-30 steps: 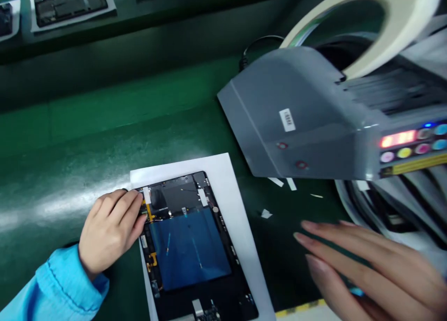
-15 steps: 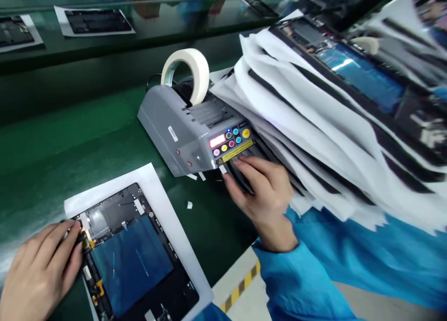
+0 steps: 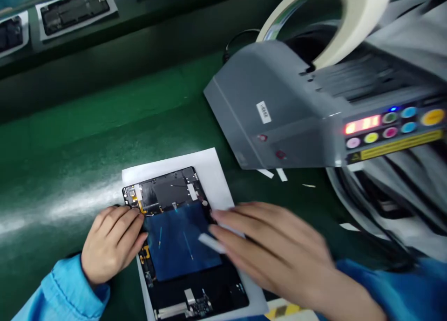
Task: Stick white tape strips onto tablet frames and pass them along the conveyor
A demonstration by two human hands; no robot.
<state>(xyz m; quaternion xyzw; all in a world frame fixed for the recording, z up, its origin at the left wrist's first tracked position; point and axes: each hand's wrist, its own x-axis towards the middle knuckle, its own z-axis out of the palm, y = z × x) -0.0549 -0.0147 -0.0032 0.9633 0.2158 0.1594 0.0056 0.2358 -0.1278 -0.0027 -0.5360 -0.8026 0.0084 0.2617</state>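
An opened tablet [image 3: 185, 283] with a blue battery panel lies on a white sheet [image 3: 220, 181] on the green bench. My left hand [image 3: 113, 242] rests against the tablet's left edge, fingers bent over its rim. Over the tablet's right side, my right hand [image 3: 279, 251] is pinching a short strip of white tape [image 3: 211, 242], its free end reaching over the blue panel. Other white tape pieces [image 3: 191, 191] are stuck on the tablet's upper part. To the right stands a grey tape dispenser [image 3: 289, 120] with a lit red display.
A cream tape roll [image 3: 366, 23] sits on the dispenser. Loose tape scraps [image 3: 281, 174] lie on the bench below it. Tablet parts on white sheets [image 3: 112, 4] line a raised ledge at the back left. Layered white sheets [image 3: 412, 27] stand behind the dispenser.
My right hand has moved left from the dispenser's front to above the tablet, carrying a tape strip. My left hand stays at the tablet's left edge. The head view has shifted.
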